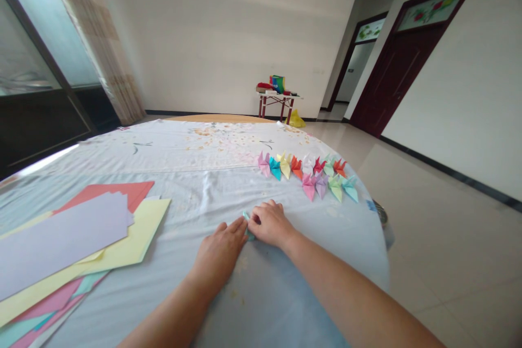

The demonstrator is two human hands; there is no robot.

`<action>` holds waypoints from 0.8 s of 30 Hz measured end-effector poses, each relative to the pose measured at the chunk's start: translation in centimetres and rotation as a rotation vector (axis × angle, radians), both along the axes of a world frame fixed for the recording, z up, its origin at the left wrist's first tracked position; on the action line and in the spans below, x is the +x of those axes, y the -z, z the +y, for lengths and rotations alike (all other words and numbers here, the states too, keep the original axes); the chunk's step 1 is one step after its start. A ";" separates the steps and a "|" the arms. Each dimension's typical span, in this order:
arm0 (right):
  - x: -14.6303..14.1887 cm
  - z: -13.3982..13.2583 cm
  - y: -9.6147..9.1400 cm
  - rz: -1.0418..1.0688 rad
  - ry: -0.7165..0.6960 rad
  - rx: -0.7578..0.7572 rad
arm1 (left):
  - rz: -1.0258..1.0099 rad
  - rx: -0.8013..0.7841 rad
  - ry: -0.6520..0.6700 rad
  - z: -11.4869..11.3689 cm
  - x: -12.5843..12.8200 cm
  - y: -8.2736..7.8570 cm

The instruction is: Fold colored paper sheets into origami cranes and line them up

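Observation:
A small piece of light teal folded paper (pixel 250 235) lies on the tablecloth between my two hands, mostly covered by fingers. My left hand (pixel 223 247) holds its left side, the fingers close together and pressed down on it. From the right, my right hand (pixel 271 223) grips the same paper with curled fingers; the fingertips are partly hidden. Beyond my hands, to the right, several folded paper cranes (pixel 309 186) in many colours stand in two rows.
Left of my hands lies a spread stack of coloured paper, with a lilac sheet (pixel 69 242) on top, a yellow sheet (pixel 153 228) and a red sheet (pixel 141 193). A pale floral tablecloth (pixel 183 185) covers the round table. A small side table (pixel 281 99) stands by the wall.

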State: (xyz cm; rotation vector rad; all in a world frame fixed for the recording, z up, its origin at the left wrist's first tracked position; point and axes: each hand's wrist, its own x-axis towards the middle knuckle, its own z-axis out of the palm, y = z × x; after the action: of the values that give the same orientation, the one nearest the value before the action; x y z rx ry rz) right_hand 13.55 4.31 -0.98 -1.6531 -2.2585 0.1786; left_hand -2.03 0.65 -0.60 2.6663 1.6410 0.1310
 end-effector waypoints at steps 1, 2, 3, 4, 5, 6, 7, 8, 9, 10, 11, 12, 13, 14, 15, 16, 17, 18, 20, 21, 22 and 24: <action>0.0 0.2 0.1 0.005 0.013 -0.009 | -0.003 -0.010 -0.008 0.0 0.0 -0.1; 0.0 0.4 0.1 0.015 0.028 -0.016 | -0.010 -0.018 -0.015 -0.1 0.0 -0.1; 0.0 0.6 0.2 0.027 0.043 -0.022 | -0.022 -0.025 -0.021 -0.1 0.0 -0.2; 0.0 0.8 0.2 0.040 0.054 -0.023 | -0.036 -0.028 -0.025 -0.2 0.0 -0.2; 0.0 1.0 0.3 0.053 0.061 -0.024 | -0.051 -0.028 -0.023 -0.2 0.0 -0.3; 0.0 1.1 0.3 0.063 0.063 -0.025 | -0.061 -0.027 -0.016 -0.2 0.0 -0.3; 0.0 1.1 0.4 0.070 0.062 -0.026 | -0.066 -0.026 -0.009 -0.2 0.0 -0.3; 0.1 1.1 0.5 0.076 0.061 -0.028 | -0.066 -0.024 -0.003 -0.2 0.0 -0.4; 0.1 1.2 0.5 0.081 0.059 -0.030 | -0.064 -0.021 0.001 -0.1 0.0 -0.4; 0.1 1.1 0.6 0.085 0.057 -0.031 | -0.062 -0.016 0.004 -0.1 0.0 -0.4; 0.1 1.1 0.6 0.088 0.055 -0.031 | -0.061 -0.011 0.005 -0.1 0.0 -0.4; 0.2 1.1 0.6 0.088 0.053 -0.032 | -0.060 -0.007 0.006 -0.1 0.1 -0.4; 0.2 1.1 0.6 0.087 0.051 -0.033 | -0.059 -0.003 0.010 -0.2 0.1 -0.4; 0.2 1.0 0.5 0.086 0.048 -0.035 | -0.055 -0.002 0.015 -0.2 0.1 -0.4; 0.2 1.0 0.5 0.086 0.046 -0.038 | -0.050 -0.001 0.018 -0.2 0.1 -0.3; 0.2 1.0 0.4 0.086 0.044 -0.042 | -0.043 0.001 0.016 -0.3 0.1 -0.3; 0.2 1.0 0.3 0.088 0.043 -0.046 | -0.036 0.003 0.011 -0.3 0.1 -0.3; 0.1 1.0 0.2 0.089 0.043 -0.051 | -0.028 0.006 0.002 -0.4 0.1 -0.3; 0.1 0.9 0.1 0.091 0.044 -0.059 | -0.016 0.009 -0.014 -0.5 0.1 -0.2; 0.1 0.9 0.0 0.093 0.043 -0.062 | -0.012 0.008 -0.020 -0.6 0.1 -0.2; 0.1 0.9 0.0 0.095 0.039 -0.064 | -0.008 0.006 -0.026 -0.6 0.2 -0.2; 0.2 0.9 0.0 0.101 0.026 -0.068 | 0.002 -0.005 -0.039 -0.7 0.2 -0.3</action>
State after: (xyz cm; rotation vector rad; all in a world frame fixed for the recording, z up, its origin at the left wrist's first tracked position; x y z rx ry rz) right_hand 13.73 5.24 -1.01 -1.6678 -2.1770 0.3293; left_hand -1.84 -0.03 -0.31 2.6324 1.6916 0.1243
